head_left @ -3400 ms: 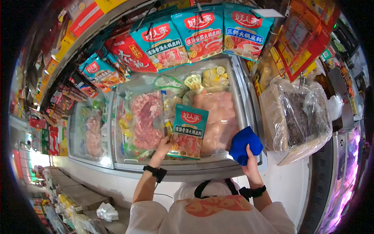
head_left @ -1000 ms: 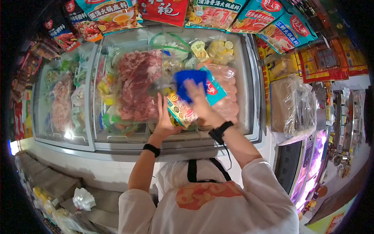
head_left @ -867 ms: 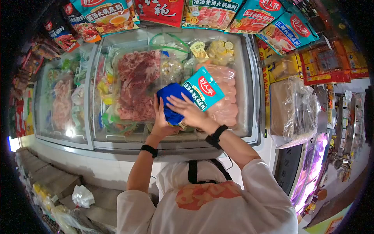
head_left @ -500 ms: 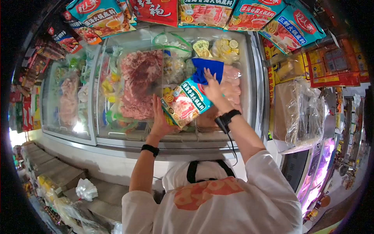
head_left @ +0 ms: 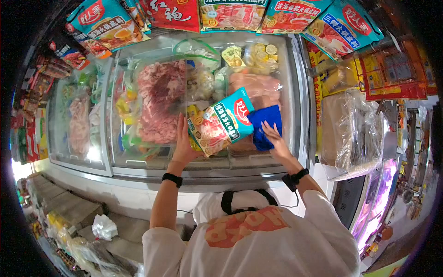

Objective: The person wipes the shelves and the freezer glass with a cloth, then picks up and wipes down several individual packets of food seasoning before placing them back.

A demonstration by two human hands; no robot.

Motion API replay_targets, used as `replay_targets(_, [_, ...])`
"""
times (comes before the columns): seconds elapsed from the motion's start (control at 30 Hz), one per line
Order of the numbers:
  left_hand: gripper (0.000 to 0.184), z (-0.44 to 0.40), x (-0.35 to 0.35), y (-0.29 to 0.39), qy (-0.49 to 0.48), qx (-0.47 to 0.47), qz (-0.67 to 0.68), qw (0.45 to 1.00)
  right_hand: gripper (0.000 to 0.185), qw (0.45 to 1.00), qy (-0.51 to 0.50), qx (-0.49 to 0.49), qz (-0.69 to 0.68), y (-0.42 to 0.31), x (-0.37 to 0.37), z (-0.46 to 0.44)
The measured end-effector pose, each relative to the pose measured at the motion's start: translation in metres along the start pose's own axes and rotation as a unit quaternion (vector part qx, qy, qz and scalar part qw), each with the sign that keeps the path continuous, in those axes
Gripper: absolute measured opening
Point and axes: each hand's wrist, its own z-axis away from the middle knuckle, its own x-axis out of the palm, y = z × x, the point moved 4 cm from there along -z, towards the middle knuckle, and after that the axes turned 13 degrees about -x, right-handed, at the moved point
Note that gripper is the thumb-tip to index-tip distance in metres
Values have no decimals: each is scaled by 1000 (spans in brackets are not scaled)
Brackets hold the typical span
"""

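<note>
A teal and cream hot pot soup base packet [head_left: 221, 122] lies tilted over the glass top of a chest freezer [head_left: 210, 165]. At its lower left edge, my left hand [head_left: 184, 147] grips it, with fingers pointing up along the side and the thumb by the bottom corner. My right hand [head_left: 276, 142] presses on a blue cloth [head_left: 267, 119], its fingers lying over the fabric. That cloth is just right of the packet, by its right edge. Beneath the glass show a large pack of red meat [head_left: 161, 101] and pale meat pieces [head_left: 256, 85].
More soup base packets [head_left: 233, 16] stand in a row along the freezer's far edge. A plastic-wrapped cardboard box [head_left: 346, 127] is to the right. Grey steps or blocks [head_left: 69, 198] with a white plastic bag [head_left: 104, 227] lie at lower left.
My right hand has drawn the blue cloth down and right, from above the packet to beside its right edge. The left hand keeps its hold on the packet.
</note>
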Motion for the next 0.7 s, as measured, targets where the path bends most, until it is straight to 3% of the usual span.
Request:
replay_targets(0.1, [137,-1,-1,1,-1,8,1,1000,71,998,2,44,-41,-15,6,20])
replay_targets(0.13, [137,-1,-1,0,-2,11,1,1000,59,997,65,33,-35,-21,3,21])
replay_targets(0.17, [137,0,-1,0,-1,17,0,1000,59,997,67,34,-34,-17,16,24])
replay_targets(0.2, [137,1,-1,0,0,23,-1,1000,54,944,202,143,-216,0,31,32])
replay_targets(0.23, [137,1,-1,0,-3,26,-2,1000,51,829,326,242,-384,12,46,41])
replay_targets(0.3, [136,3,0,2,7,44,-11,999,43,802,308,373,-352,-15,35,6])
replay_targets(0.37, [136,3,0,3,1,41,-11,999,54,758,296,453,-365,-23,54,-17])
replay_targets(0.43, [136,4,0,1,-7,37,-12,999,66,766,312,409,-385,-46,67,-45])
replay_targets(0.47, [135,4,1,-1,-6,41,-17,999,75,801,375,335,-324,-19,112,-42])
replay_targets(0.5, [134,4,1,-2,-5,46,-22,999,66,749,409,329,-405,-34,108,-49])
replay_targets(0.57, [134,4,1,-4,-2,52,-26,998,28,645,488,357,-467,-46,112,-55])
replay_targets(0.6, [135,4,1,-5,4,55,-32,998,28,644,490,358,-466,-53,109,-56])
replay_targets(0.67, [135,3,3,-8,8,72,-17,997,26,548,538,314,-559,-74,97,-65])
replay_targets(0.7, [136,3,4,-9,13,87,-2,996,26,546,540,313,-558,-83,97,-67])
